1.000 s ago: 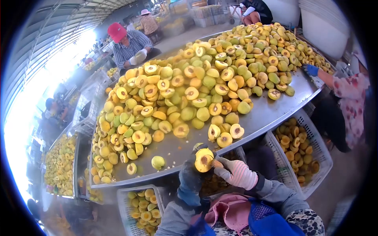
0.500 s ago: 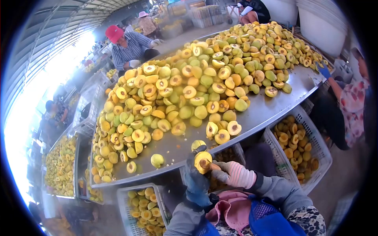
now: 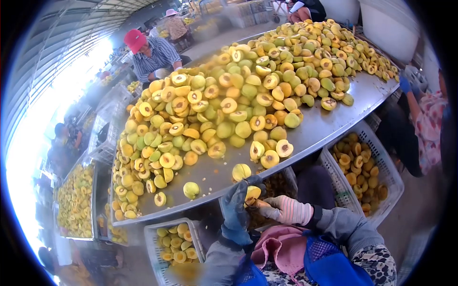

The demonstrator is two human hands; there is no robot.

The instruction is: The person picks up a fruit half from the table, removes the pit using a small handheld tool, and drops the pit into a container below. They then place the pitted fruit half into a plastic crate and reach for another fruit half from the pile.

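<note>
My left hand [image 3: 235, 208], in a dark blue glove, is closed around a halved yellow fruit [image 3: 253, 192] near the table's front edge. A striped, greyish-pink glove covers my right hand [image 3: 286, 209], whose fingers are wrapped round a small tool with a brownish handle [image 3: 260, 203]; its tip meets the fruit and is hidden there. Just beyond my left hand, one fruit half [image 3: 241, 172] lies on the metal table [image 3: 217, 177]. A large heap of halved fruits [image 3: 224, 105] covers much of the tabletop.
Crates of fruit halves stand below the table, at the right [image 3: 381, 167] and at the lower left [image 3: 152, 233]. A person in a red cap [image 3: 151, 57] works across the table. Another person [image 3: 429, 124] sits at the right, wearing blue gloves.
The fruit in my left hand has tilted, so its cut face shows less. The blue-gloved hand at the right has drawn back from the heap. The view has shifted slightly.
</note>
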